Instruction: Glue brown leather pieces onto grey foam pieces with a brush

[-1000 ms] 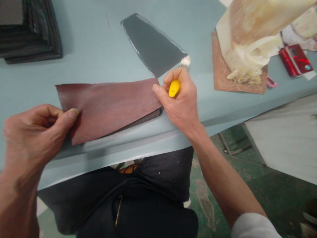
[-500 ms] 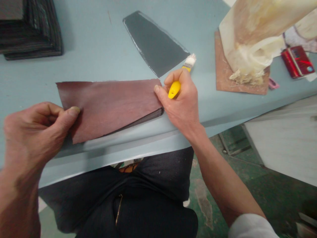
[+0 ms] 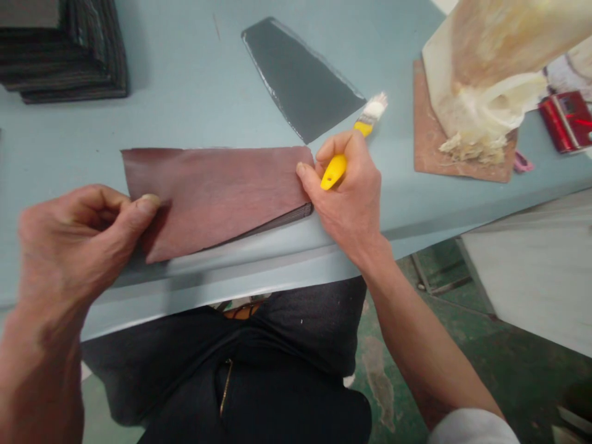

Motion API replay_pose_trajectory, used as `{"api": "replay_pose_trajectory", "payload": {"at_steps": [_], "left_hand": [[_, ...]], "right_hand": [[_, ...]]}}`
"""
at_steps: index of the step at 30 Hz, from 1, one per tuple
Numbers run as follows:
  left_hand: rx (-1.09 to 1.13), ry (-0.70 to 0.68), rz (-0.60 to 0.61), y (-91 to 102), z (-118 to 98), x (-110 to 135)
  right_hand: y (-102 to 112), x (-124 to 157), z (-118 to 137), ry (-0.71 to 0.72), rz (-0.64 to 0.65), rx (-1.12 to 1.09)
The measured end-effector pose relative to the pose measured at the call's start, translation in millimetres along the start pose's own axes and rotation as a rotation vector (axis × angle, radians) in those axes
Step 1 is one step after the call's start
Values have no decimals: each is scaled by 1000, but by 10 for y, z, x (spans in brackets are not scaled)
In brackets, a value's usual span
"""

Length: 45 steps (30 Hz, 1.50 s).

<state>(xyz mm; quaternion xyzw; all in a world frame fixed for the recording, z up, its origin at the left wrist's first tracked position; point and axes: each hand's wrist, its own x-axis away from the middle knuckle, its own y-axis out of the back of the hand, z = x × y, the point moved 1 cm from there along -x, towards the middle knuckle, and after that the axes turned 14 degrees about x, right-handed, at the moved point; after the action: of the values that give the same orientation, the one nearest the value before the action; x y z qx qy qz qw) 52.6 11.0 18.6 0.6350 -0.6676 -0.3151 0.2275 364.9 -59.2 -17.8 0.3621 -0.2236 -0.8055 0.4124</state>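
Head camera shows my left hand [image 3: 83, 240] pinching the left end of the brown sheet [image 3: 222, 200], thumb on top and fingers bent. The sheet is at the near edge of the bench [image 3: 180, 74], over a stack of thin dark pieces [image 3: 296, 215], whose edges come out below its right part. With my right hand [image 3: 349, 191] I grasp the yellow-handled brush [image 3: 363, 128], and its thumb rests on the sheet's right end; if a finger is beneath, I cannot tell. To do this well, I think, both ends need a light, even hold, so no crease comes. White bristles point away from me, near the dark panel's [image 3: 300, 80] corner; better they do not touch the brown surface.
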Motion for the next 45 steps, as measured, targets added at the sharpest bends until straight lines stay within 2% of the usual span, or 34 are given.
{"api": "replay_pose_trajectory", "payload": {"at_steps": [5, 7, 11, 17, 22, 29, 42, 45], "left_hand": [[208, -13, 117, -9, -135, 40], [300, -26, 155, -19, -93, 41], [334, -64, 173, -26, -1, 57], [429, -89, 192, -60, 34, 68], [439, -94, 181, -89, 58, 72], [470, -102, 172, -112, 81, 97], [361, -118, 143, -57, 69, 127], [242, -146, 49, 1, 80, 136]], "right_hand": [[32, 26, 32, -38, -40, 5], [40, 27, 34, -61, -38, 18], [62, 19, 41, -84, -55, 65], [83, 35, 20, -34, -95, 164], [103, 39, -1, -12, -83, 241], [122, 13, 58, -107, -57, 227], [41, 12, -46, 62, -186, 171], [2, 26, -33, 98, -201, 168]]}}
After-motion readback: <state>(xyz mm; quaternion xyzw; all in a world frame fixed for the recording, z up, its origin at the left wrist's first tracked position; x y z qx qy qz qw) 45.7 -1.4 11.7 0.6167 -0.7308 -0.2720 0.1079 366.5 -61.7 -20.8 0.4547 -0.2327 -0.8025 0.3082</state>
